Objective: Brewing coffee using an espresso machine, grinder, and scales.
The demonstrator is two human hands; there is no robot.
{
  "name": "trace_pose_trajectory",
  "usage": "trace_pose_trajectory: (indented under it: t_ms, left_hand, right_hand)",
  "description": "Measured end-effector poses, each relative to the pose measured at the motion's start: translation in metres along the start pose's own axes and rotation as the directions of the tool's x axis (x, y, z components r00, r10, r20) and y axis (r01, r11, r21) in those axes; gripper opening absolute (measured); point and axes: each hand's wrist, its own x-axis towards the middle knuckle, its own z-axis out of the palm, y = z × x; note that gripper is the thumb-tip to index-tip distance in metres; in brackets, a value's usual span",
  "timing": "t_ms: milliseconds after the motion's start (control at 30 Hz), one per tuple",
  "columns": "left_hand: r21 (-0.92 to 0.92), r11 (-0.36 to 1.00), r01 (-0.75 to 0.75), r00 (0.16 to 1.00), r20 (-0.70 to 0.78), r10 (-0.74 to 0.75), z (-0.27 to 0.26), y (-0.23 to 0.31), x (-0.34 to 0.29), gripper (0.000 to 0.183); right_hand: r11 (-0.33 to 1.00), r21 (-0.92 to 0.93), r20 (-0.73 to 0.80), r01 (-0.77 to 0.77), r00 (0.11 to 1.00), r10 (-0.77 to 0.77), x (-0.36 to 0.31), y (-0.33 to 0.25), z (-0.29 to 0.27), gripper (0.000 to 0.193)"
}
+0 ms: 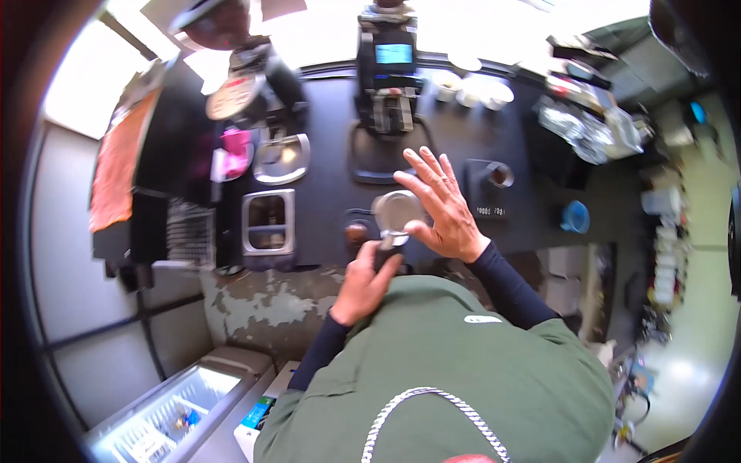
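Note:
My left hand (363, 284) is closed around the dark handle of a portafilter (398, 210), which I hold over the front edge of the black counter. Its round metal head points away from me; blur hides what is inside. Just right of the head, my right hand (449, 214) is open with fingers spread, the thumb by the rim; whether it touches cannot be made out. Left of the portafilter, a small dark round holder with something brown (357, 233) sits at the counter edge. Beyond the hands stands a black grinder (387, 85) with a lit screen.
To the right are a black scale (486, 207) bearing a small cup (499, 176), and a blue cup (575, 217). A steel-rimmed recessed bin (268, 251) lies left, below a second machine (266, 85). White cups (498, 96) stand at the back, crumpled silver bags (583, 131) far right.

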Motion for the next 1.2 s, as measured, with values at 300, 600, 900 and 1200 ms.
trace_pose_trajectory:
  t_ms: [300,600,900,1200]
  left_hand:
    - [-0.521,0.842,0.142,0.985,0.160,-0.067,0.067,0.028,-0.004,0.037]
    - [0.528,0.825,-0.202,0.882,-0.268,0.388,0.124,0.101,0.018,0.037]
    - [0.738,0.674,0.039,0.884,-0.340,0.322,0.157,0.120,-0.036,0.041]
    - [0.772,0.609,0.180,0.886,-0.397,0.241,0.162,0.122,-0.080,0.044]
  right_hand:
    - [0.667,-0.043,-0.203,-0.744,0.660,0.723,-0.157,0.201,-0.034,0.116]
    - [0.899,0.350,-0.122,-0.264,0.938,0.323,-0.108,0.168,-0.044,0.065]
    - [0.724,0.687,-0.058,-0.066,0.988,0.145,-0.118,0.094,-0.029,0.068]
    - [0.751,0.655,-0.024,-0.077,0.992,0.123,-0.126,0.054,-0.008,0.069]
